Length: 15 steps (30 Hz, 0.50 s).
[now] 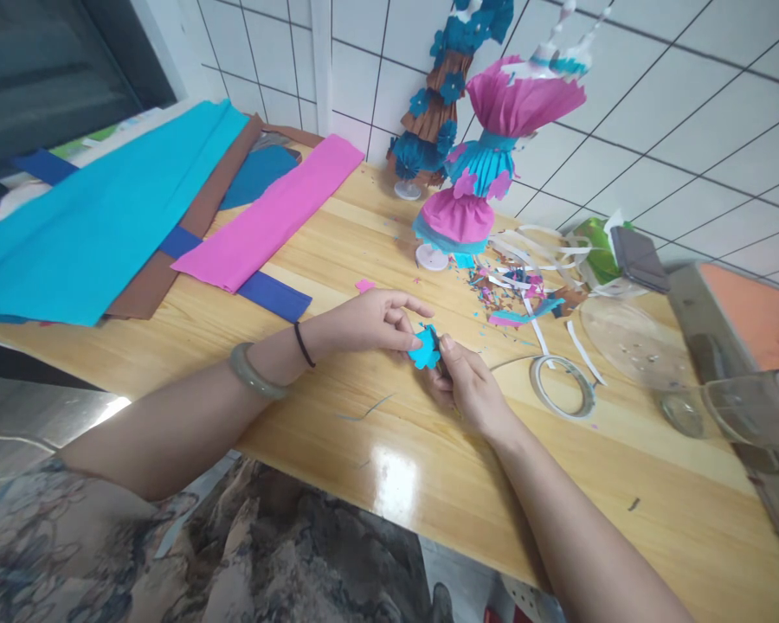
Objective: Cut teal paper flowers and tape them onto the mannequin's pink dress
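The left hand (pixel 389 322) is pinching a blue paper flower (pixel 424 348) between thumb and fingers, index finger extending loosely above; the right hand (pixel 468 381) is closing its fingers at the flower's edge, over the wooden table (pixel 454 476).

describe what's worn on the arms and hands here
The left hand has a dark thin band at the wrist and a thick grey-green bangle above it. The right hand and forearm are bare, with no visible sleeve or ring.
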Tool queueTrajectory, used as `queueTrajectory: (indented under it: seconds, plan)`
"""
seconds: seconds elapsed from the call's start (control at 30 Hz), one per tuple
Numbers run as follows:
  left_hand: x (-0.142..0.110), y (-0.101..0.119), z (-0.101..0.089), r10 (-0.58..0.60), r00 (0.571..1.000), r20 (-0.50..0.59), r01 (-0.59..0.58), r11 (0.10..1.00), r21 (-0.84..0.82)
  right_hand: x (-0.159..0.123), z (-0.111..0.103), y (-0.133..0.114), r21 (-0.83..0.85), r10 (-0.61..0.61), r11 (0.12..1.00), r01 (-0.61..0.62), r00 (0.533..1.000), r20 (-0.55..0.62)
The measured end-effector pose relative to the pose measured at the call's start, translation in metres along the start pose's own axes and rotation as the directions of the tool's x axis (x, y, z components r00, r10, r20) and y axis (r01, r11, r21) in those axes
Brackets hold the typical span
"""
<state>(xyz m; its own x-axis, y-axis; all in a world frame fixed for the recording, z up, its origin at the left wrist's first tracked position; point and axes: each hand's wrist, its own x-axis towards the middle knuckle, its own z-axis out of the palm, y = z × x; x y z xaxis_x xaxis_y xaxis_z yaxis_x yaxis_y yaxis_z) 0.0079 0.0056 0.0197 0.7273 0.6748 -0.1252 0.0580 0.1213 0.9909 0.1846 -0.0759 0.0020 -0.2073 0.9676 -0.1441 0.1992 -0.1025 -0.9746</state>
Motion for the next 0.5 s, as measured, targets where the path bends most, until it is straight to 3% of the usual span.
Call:
queueTrajectory:
  seconds: [0.5]
  plan:
    - [-0.0014, 0.0034, -0.0004, -0.006, 1.0, -0.002, 0.006, 1.0, 0.017, 0.0013, -0.0001, -0.0012, -0.016, 0.009, 1.0, -0.009, 1.0, -0.003]
